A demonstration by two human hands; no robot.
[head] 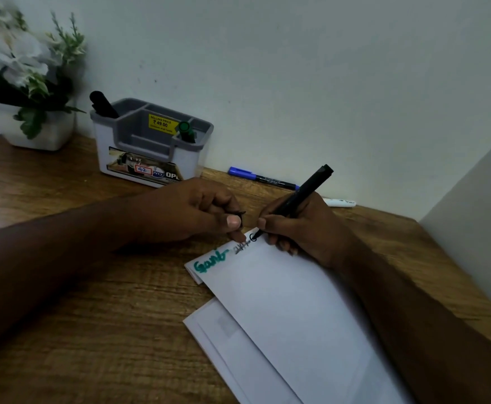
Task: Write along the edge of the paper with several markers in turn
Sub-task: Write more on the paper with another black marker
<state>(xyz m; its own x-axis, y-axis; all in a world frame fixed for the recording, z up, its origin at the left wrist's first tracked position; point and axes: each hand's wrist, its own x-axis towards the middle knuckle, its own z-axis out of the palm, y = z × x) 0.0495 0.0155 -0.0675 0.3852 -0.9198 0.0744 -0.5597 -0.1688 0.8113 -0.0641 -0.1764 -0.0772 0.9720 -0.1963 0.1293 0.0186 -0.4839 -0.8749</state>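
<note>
A person's right hand grips a black marker, its tip on the far corner of the paper lying on the worktop. The left hand, just beside that corner, pinches what looks like the marker's cap. Little edge remains there: the next stroke could run off onto the wood, and the unpinned sheet could slide.

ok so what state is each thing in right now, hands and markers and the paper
right hand: grips the black marker, tip on the paper
black marker: uncapped, tilted, writing
left hand: pinches a small dark cap
paper: flat on the table, green and black writing along its top edge
green marker: capped, standing in the organizer
organizer: upright, against the wall
blue marker: capped, lying by the wall
white marker: lying by the wall
</note>
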